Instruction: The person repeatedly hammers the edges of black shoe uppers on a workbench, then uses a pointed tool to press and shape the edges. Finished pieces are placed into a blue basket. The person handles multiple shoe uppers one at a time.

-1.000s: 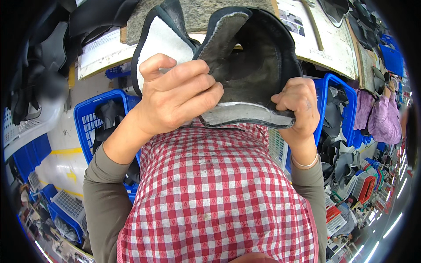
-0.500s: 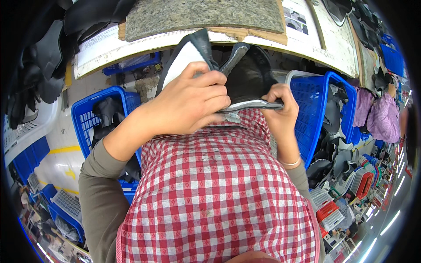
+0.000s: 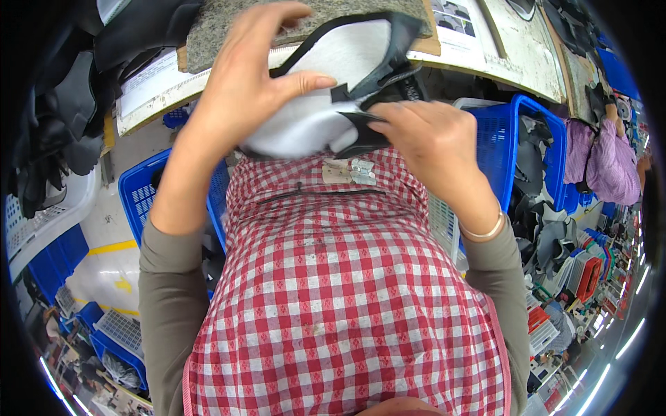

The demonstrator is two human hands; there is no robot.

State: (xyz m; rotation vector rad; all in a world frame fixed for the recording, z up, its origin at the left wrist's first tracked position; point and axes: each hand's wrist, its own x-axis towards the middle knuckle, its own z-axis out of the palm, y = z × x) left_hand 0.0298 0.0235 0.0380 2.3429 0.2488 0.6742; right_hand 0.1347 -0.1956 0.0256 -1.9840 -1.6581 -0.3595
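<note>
A black shoe upper (image 3: 350,52) with a pale, whitish lining is in front of my apron, at the edge of the bench. Its lower left part is smeared by motion. My right hand (image 3: 433,135) grips the upper's right side, thumb and fingers closed on the dark edge. Over the upper's left side is my left hand (image 3: 250,83), open, with fingers apart and the thumb stretched across the pale lining. Whether that thumb touches the lining, I cannot tell.
Ahead is a white bench (image 3: 517,66) with a speckled stone slab (image 3: 229,31). Blue baskets (image 3: 139,191) with dark pieces stand on both sides. More black pieces (image 3: 76,90) are piled at the left. At the far right is a person in a purple checked garment (image 3: 610,170).
The upper has turned and risen toward the slab, showing more of its pale lining. My left hand has let go and moved up and left; my right hand has shifted its hold slightly upward.
</note>
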